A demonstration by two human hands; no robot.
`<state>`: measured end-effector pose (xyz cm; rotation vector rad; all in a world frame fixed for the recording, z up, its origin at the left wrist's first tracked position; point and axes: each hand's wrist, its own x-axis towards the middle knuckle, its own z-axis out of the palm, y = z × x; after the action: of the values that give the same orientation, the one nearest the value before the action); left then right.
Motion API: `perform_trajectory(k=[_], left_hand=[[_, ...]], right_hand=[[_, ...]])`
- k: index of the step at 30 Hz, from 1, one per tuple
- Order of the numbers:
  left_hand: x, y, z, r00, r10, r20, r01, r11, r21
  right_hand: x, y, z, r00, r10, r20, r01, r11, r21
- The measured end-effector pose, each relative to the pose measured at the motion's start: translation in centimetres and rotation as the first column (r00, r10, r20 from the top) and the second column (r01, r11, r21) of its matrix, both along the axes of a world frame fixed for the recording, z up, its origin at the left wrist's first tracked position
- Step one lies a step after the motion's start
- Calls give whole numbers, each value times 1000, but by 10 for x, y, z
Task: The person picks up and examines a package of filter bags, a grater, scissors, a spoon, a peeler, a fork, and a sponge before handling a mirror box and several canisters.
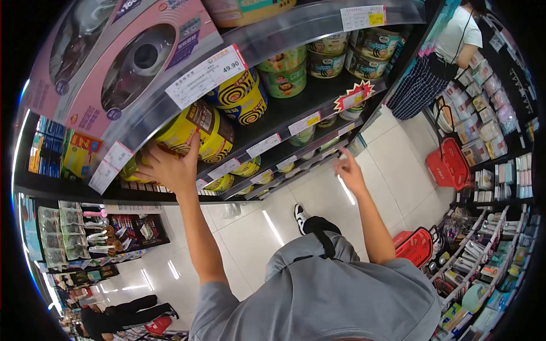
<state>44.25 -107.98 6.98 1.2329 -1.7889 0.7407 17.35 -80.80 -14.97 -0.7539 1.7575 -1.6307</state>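
My left hand [168,166] is at the shelf on the left, its thumb and fingers spread around the front of a yellow mosquito coil tub [179,132]. The hand hides part of that tub. Right beside it is another yellow tub [219,142] with a black spiral print. Farther along the shelf, a blue and yellow tub [250,108] sits under a similar one. My right hand [351,172] hangs in the air in front of the lower shelves, holding nothing, with its index finger extended and the others loosely bent.
Pink boxes [142,54] stand on the upper shelf above a price tag [207,75]. Green tubs [284,79] sit farther right. Red baskets [449,165] are on the tiled floor [387,153]. One person [455,45] stands at upper right, another [122,315] at lower left.
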Motion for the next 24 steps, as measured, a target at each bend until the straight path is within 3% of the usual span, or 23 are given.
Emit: perform_trajectory(k=[5, 9, 13, 15, 18, 20, 24], left_hand=[[0, 0, 2, 999, -48, -22, 47, 999, -15], [-1, 1, 3, 998, -60, -30, 58, 997, -44], [0, 2, 3, 999, -39, -28, 39, 999, -13], [0, 3, 3, 998, -46, -31, 46, 999, -17], [-1, 5, 6, 999, -38, -30, 37, 999, -18], [-1, 6, 6, 998, -48, -29, 47, 999, -27], [-1, 6, 5, 999, -37, -36, 36, 999, -28]], right_hand=[[33, 62, -63, 987, -14, 162, -38, 949, 312], [59, 108, -121, 989, 10, 147, -77, 886, 457], [77, 157, -184, 936, -8, 351, -215, 778, 591], [86, 183, -194, 920, -56, 388, -252, 674, 694], [94, 221, -210, 887, -139, 440, -267, 624, 735], [96, 241, -212, 869, -224, 441, -287, 497, 819], [90, 256, -202, 847, -253, 468, -321, 460, 828]])
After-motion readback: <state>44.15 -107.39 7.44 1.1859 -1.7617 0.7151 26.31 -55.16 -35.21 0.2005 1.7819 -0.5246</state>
